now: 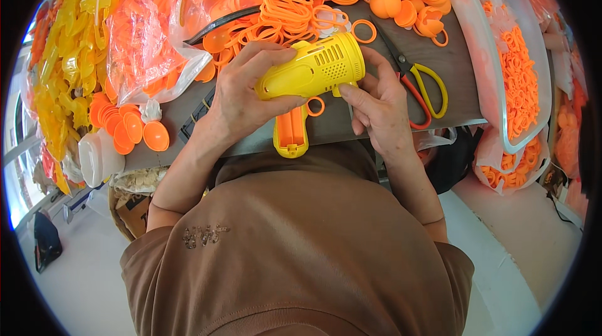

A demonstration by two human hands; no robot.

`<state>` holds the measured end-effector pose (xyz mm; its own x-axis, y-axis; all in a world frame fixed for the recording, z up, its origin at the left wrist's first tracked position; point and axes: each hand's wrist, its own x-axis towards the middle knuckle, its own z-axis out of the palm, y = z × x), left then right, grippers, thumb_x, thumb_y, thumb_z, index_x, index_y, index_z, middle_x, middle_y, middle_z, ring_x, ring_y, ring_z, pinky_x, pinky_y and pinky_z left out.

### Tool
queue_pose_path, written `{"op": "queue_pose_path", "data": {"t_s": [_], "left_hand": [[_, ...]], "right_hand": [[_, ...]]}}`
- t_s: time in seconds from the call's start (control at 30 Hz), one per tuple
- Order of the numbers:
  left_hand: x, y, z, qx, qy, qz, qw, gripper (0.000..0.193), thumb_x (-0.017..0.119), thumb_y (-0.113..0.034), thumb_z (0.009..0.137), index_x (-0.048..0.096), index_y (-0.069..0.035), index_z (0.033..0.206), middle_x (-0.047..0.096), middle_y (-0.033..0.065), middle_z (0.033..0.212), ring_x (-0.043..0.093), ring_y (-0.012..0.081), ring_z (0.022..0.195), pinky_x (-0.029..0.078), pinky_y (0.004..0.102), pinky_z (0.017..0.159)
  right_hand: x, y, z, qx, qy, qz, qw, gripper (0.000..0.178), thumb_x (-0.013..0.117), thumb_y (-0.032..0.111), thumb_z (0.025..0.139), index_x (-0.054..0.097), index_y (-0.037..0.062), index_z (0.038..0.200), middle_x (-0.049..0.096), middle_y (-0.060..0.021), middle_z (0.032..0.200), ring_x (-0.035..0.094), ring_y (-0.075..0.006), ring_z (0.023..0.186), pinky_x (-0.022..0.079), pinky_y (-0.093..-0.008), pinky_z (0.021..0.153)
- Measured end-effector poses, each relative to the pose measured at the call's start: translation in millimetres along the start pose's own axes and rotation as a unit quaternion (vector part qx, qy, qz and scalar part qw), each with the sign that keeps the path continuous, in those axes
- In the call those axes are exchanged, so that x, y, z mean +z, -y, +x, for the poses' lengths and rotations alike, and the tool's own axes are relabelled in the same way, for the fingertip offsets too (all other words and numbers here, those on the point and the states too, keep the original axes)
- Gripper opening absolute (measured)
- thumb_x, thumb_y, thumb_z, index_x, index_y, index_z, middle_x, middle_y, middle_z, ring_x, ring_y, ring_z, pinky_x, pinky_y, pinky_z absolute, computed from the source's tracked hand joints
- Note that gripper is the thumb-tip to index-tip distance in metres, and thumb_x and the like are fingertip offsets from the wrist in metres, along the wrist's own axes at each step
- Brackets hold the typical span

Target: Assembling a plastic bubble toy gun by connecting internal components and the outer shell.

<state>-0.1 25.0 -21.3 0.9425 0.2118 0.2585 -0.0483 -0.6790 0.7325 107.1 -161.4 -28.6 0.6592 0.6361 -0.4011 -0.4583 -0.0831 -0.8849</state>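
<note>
Left hand (248,88): forearm slants up from lower left, back of hand uppermost, fingers bent over the narrow end of a yellow housing (313,66), thumb along its underside. Grip closed on it.

Right hand (384,107): forearm rises from lower right, leaning inward. Forefinger at the wide round end, thumb at the lower rim, remaining fingers curled. Grip also closed on the housing.

Housing lies sideways between both hands, above the near edge of the grey counter (463,85). Slots and small round holes on its side. Yellow handle (291,132), orange inside, points down beneath it; orange ring (323,106) just beside.

Writing: small glittery lettering (205,236) on the brown shirt (295,267). Dark print on a cardboard box (133,214) under the counter at left, partly cut off, unreadable.

Containers: clear bag (150,54) at upper left, orange parts inside. Clear bin (544,94) at right, small orange loops in it. Lower bag (540,180) beneath, orange rings inside. Whitish tub (97,160) at the counter's left edge, contents unclear.

Scissors (402,60), one handle red, one yellow, right of the right hand.
</note>
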Motion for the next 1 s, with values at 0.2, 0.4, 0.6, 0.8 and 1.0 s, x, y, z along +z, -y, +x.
{"op": "queue_pose_path", "data": {"t_s": [0.2,0.4,0.6,0.8,1.0], "left_hand": [[3,-5,-5,-0.007,-0.009,-0.005,1.0,0.05,0.082,-0.014,0.063,0.058,0.001,0.105,0.058,0.015,0.103,0.061,0.0264,0.092,0.051,0.0331,0.078],[-6,-8,-1,-0.19,0.029,-0.194,0.962,0.072,0.084,-0.019,0.062,0.046,0.0,0.12,0.057,0.0121,0.105,0.059,0.0203,0.091,0.048,0.032,0.082],[-22,1,9,-0.214,0.211,-0.35,0.887,0.088,0.087,-0.02,0.053,0.043,0.003,0.125,0.061,0.0091,0.102,0.058,0.0173,0.094,0.047,0.0308,0.084],[-33,-16,-6,-0.119,0.197,-0.286,0.93,0.077,0.086,-0.018,0.05,0.053,0.004,0.116,0.064,0.0107,0.101,0.062,0.017,0.091,0.048,0.0298,0.081],[-43,-30,-7,-0.005,0.19,-0.114,0.975,0.073,0.085,-0.018,0.051,0.054,0.003,0.114,0.065,0.0149,0.099,0.066,0.0252,0.087,0.051,0.032,0.076]], "right_hand": [[0,-8,1,-0.015,0.01,0.051,0.999,0.062,0.061,-0.001,0.079,0.03,0.0006,0.133,0.06,-0.0129,0.096,0.044,-0.0033,0.051,0.031,-0.0155,0.036],[3,-6,-8,-0.033,0.033,0.072,0.996,0.065,0.059,-0.005,0.077,0.028,0.0016,0.134,0.058,-0.0129,0.099,0.05,-0.0049,0.058,0.034,-0.015,0.042],[7,11,-35,-0.128,0.093,-0.085,0.984,0.073,0.061,-0.01,0.076,0.024,0.0032,0.137,0.054,-0.0105,0.106,0.058,-0.009,0.083,0.042,-0.016,0.062],[5,16,-43,-0.207,0.155,-0.15,0.954,0.078,0.065,-0.008,0.073,0.023,0.0067,0.138,0.055,-0.0092,0.111,0.057,-0.0057,0.084,0.038,-0.0144,0.059],[7,18,-40,-0.277,0.189,-0.168,0.927,0.082,0.07,-0.006,0.07,0.025,0.0087,0.137,0.057,-0.0046,0.107,0.049,-0.0002,0.067,0.032,-0.0142,0.052]]}}
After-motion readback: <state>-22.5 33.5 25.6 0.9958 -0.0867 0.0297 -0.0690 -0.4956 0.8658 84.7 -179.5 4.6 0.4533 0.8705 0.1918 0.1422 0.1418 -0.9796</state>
